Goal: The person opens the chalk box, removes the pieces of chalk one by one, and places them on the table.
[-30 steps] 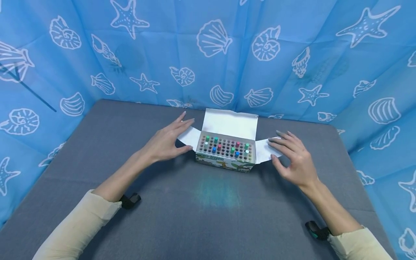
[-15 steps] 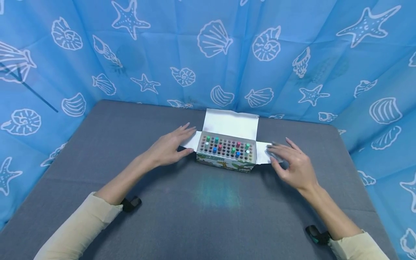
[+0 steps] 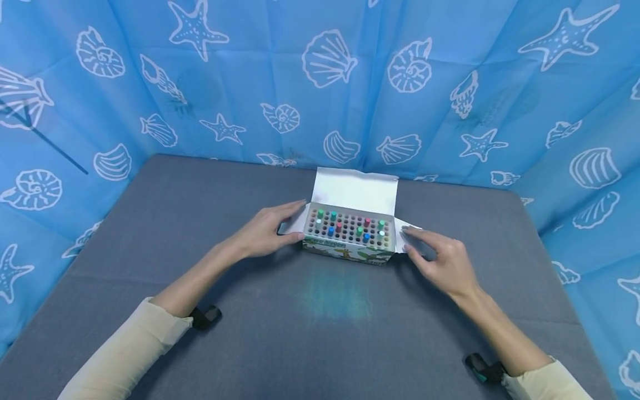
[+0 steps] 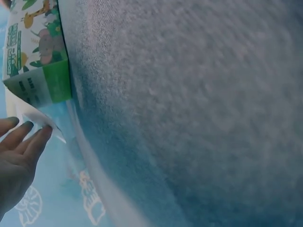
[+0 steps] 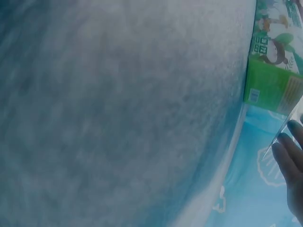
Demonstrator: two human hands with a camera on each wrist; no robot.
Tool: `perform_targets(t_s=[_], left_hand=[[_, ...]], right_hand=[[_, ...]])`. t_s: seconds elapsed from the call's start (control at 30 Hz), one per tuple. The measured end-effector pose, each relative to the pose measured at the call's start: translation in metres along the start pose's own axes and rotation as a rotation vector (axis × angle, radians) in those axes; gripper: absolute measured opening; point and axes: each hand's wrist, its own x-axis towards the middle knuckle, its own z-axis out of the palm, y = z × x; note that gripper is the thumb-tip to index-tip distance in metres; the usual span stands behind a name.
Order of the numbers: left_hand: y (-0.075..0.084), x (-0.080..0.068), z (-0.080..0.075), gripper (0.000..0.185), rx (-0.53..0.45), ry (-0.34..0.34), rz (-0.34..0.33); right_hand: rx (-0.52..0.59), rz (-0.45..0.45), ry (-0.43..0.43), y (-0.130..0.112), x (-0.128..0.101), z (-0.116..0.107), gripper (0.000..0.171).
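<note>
A printed cardboard box (image 3: 345,251) with animal pictures stands on the table, its back lid (image 3: 355,189) raised. Inside is a grid of holes, with several coloured pegs (image 3: 331,231) in green, red, blue and white standing in some. My left hand (image 3: 267,230) touches the left flap (image 3: 296,221), fingers reaching along it and thumb near the box's front corner. From the left wrist view, those fingertips press the flap's underside (image 4: 35,116). On the other side, my right hand (image 3: 445,264) has its fingertips against the right flap (image 3: 399,240), which tilts upward. Both flaps are partly covered by the hands.
A grey cloth covers the table (image 3: 320,344). A blue curtain (image 3: 270,66) with white shells and starfish hangs behind and on both sides. A black wrist device (image 3: 206,318) sits on the left wrist, another (image 3: 484,369) on the right.
Both hands have moved inward toward the box. The side flaps, spread outward earlier, now tilt up against the fingers. Box and pegs have stayed in place.
</note>
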Motion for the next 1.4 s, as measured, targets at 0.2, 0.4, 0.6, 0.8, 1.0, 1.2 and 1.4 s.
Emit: perform_targets(t_s=[0.2, 0.4, 0.6, 0.8, 1.0, 1.2, 1.4], left_hand=[[0.003, 0.009, 0.002, 0.082, -0.044, 0.012, 0.016], [0.005, 0.015, 0.003, 0.089, -0.112, -0.011, -0.006], [0.003, 0.020, 0.007, 0.089, -0.124, -0.045, -0.034], [0.002, 0.021, 0.008, 0.089, -0.140, -0.051, -0.049], [0.001, 0.020, 0.008, 0.092, -0.172, -0.042, -0.066], [0.001, 0.019, 0.009, 0.091, -0.189, -0.040, -0.078], [-0.001, 0.018, 0.010, 0.090, -0.216, -0.035, -0.087]], right_hand=[[0.038, 0.043, 0.023, -0.003, 0.008, 0.000, 0.032], [0.141, 0.134, 0.039, -0.003, 0.022, -0.001, 0.030], [0.174, 0.246, -0.061, -0.007, 0.035, 0.002, 0.027], [0.188, 0.277, -0.145, -0.012, 0.046, 0.010, 0.028], [0.176, 0.304, -0.227, -0.015, 0.057, 0.014, 0.024], [0.137, 0.305, -0.291, -0.016, 0.061, 0.016, 0.022], [0.106, 0.291, -0.283, -0.016, 0.062, 0.019, 0.020]])
